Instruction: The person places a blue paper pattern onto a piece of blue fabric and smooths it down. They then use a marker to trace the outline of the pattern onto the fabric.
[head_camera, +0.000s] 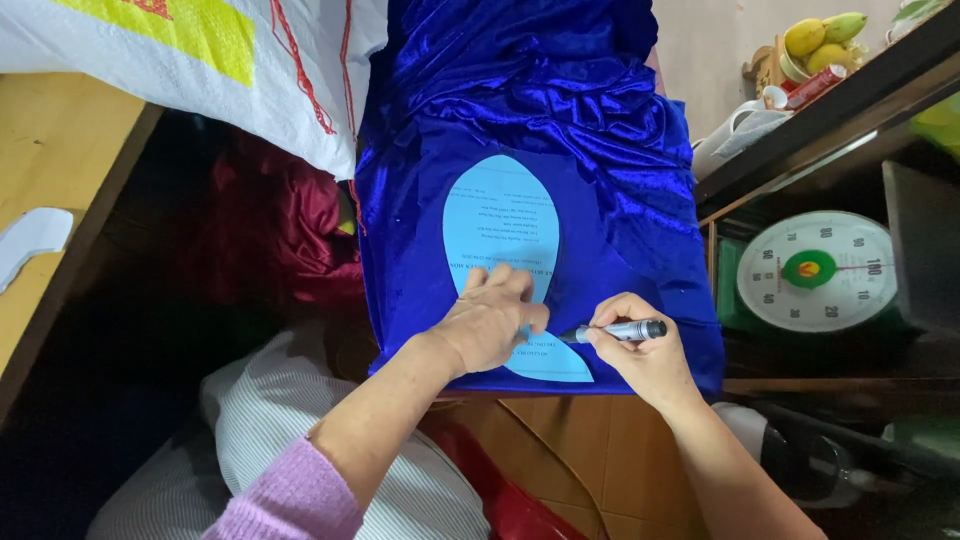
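Note:
A shiny royal-blue fabric (560, 130) lies spread over a narrow surface, bunched at the far end. On it rests a light-blue paper pattern (500, 215) shaped like a pointed leaf. My left hand (492, 322) presses flat on the pattern's lower part and holds it down. My right hand (640, 355) grips a grey marker (622, 331) whose tip touches the fabric at the pattern's right edge, near my left fingertips.
A white woven sack (250, 70) with yellow and red print lies at the top left, dark red cloth (270, 230) beneath it. A kitchen scale (815, 270) stands on a shelf at the right, fruit (822, 38) above. A wooden table (50, 170) is at the left.

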